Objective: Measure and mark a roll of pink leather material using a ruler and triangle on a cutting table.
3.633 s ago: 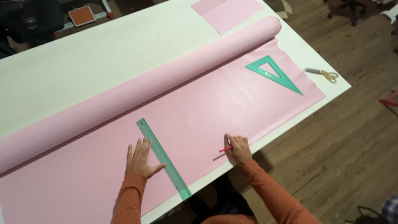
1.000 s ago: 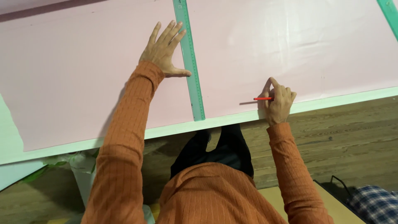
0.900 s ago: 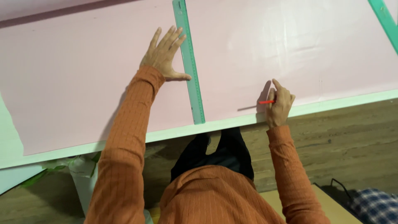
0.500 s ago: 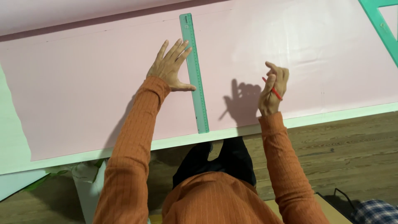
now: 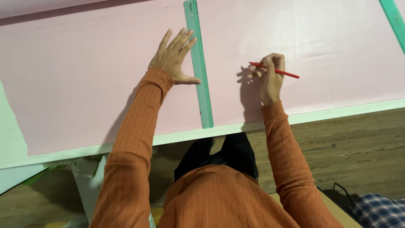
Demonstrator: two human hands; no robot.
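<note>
Floor: brown wood floor point(image 5: 358, 139) shows below the bench edge, on the near side of both hands.
Bench: pale green bench point(image 5: 329, 115) with a big pink sheet point(image 5: 84, 84) spread flat over it. Both hands are over this sheet.
Left hand: the left hand point(image 5: 175, 59) lies flat on the pink sheet with its fingers spread wide. It holds nothing. Its thumb touches the left edge of the ruler.
Ruler: a long green see-through ruler point(image 5: 199, 63) lies on the pink sheet between the two hands. It runs from the far side down to the near edge of the sheet.
Right hand: the right hand point(image 5: 270, 78) is closed around a red pencil point(image 5: 276, 71). The hand is to the right of the ruler and not touching it.
Pencil: it sits across the fingers, lying almost flat, with one end sticking out to the right.
Far right: another green ruler edge point(image 5: 394, 19) shows at the top corner, well away from the right hand.
Sleeves: both arms wear orange ribbed sleeves point(image 5: 135, 139).
</note>
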